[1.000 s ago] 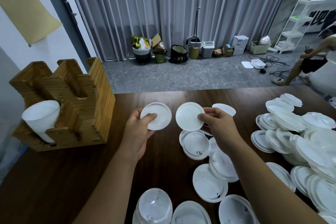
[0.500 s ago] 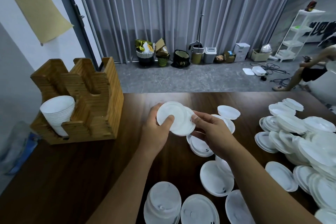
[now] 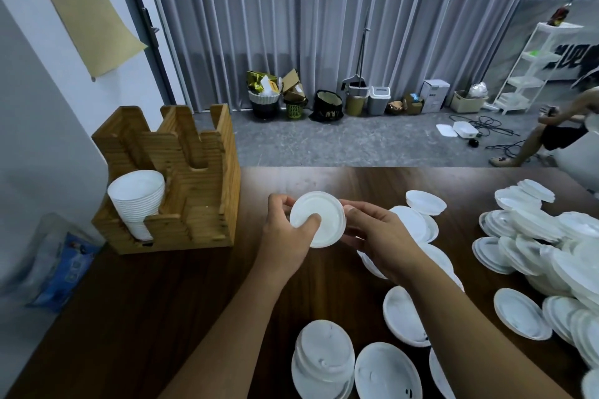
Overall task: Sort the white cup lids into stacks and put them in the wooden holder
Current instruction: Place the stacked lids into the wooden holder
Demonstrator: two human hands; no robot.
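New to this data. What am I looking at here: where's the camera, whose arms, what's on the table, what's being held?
There is no robot in this one. The camera sits on a person's head and looks forward and down, so the two bare arms coming in from the bottom edge are that person's own.

Both hands meet over a dark wooden table. The left hand and the right hand grip the same small stack of white lids, thumb on top, fingers round the rim.

Loose lids lie scattered and heaped on the right side and the near edge of the table. At the left stands the wooden holder, with a stack of lids already in its front left slot.

Behind the table: grey curtains, bins on the floor, and another person at the far right.
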